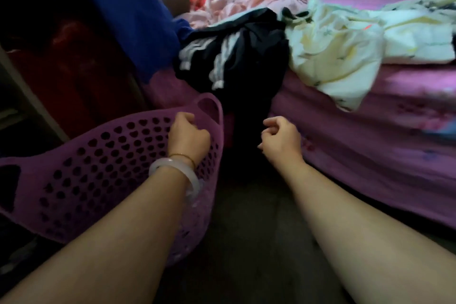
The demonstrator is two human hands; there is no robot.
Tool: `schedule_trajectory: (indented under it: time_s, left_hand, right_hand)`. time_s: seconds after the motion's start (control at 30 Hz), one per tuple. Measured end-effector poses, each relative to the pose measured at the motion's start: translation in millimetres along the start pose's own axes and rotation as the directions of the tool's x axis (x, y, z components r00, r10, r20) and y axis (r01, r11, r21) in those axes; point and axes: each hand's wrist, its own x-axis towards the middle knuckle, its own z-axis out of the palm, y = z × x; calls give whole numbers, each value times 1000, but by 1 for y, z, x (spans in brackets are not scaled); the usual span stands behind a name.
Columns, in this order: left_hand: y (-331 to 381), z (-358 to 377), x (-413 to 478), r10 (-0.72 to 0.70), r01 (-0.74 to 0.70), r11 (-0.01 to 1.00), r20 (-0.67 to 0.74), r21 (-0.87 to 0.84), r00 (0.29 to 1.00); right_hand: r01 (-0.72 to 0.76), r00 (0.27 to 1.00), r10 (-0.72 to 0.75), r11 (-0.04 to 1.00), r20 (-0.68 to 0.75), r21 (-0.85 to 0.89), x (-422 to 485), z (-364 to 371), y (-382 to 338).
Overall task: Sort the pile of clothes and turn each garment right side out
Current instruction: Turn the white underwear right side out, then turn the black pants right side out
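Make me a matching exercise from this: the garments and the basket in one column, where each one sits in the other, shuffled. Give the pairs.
Things:
1. black striped garment
2. cream garment
3. pink garment
4. purple basket

Places:
A. farthest back on the bed
B. beside the bed, at the left
C. rightmost of the garments
D. middle front, at the bed's edge

Pairs: 1-D, 2-C, 3-A, 4-B

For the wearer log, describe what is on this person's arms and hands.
Both forearms are bare, no sleeves showing. The left hand has at its wrist a pale, milky bangle and a thin gold chain bracelet. The right hand and its wrist wear nothing visible.
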Motion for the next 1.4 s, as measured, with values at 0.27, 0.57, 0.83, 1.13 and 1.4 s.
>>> schedule_trajectory:
  time_s: [0.27, 0.57, 0.83, 1.13, 1.4]
  left_hand:
    - [45, 170, -104, -35, 18, 999, 369, 49, 929]
    - [19, 320, -240, -199, 117, 980, 700, 164, 685]
    - [-29, 322, -245, -289, 103, 951, 718, 292, 634]
    - [-11, 261, -169, -237, 299, 954, 568, -17, 788]
    - [-15, 166, -132, -391, 892, 248, 803, -378, 449]
  right_hand:
    - [-471, 814, 580, 639, -21, -608, -44, -172, 202]
    - [-424, 466, 881, 307, 86, -852, -137, -252, 311]
    - [-590, 672, 740, 514, -26, -623, -154, -253, 339]
    - [-559, 745, 588, 290, 317, 777, -54, -231, 185]
    - [-457, 885, 226, 249, 407, 854, -45, -188, 55]
